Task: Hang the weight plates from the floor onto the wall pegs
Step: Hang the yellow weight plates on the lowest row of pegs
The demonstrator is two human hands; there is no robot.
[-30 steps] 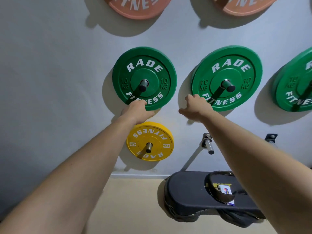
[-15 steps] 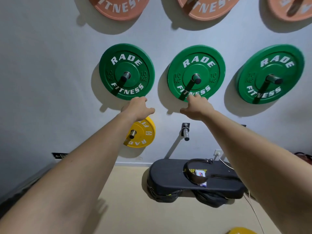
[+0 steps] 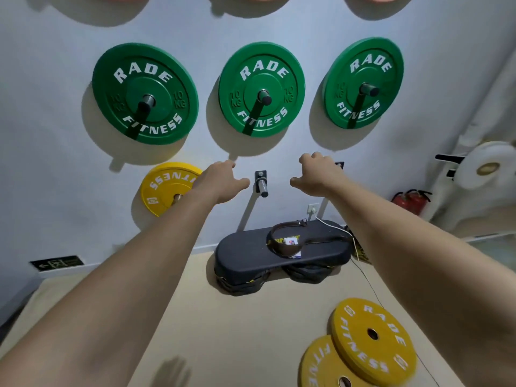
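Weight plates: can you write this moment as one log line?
left hand open, empty | right hand open, empty | bare wall peg between hands | yellow weight plates on floor

The left green plate (image 3: 163,89), middle green plate (image 3: 280,86) and right green plate (image 3: 384,78) carry white lettering. So do the yellow wall plate (image 3: 159,196), the upper yellow floor plate (image 3: 360,350) and the lower yellow floor plate (image 3: 315,367). The step platform (image 3: 245,255) is black, the fire extinguisher (image 3: 410,201) red and the floor (image 3: 195,317) beige.
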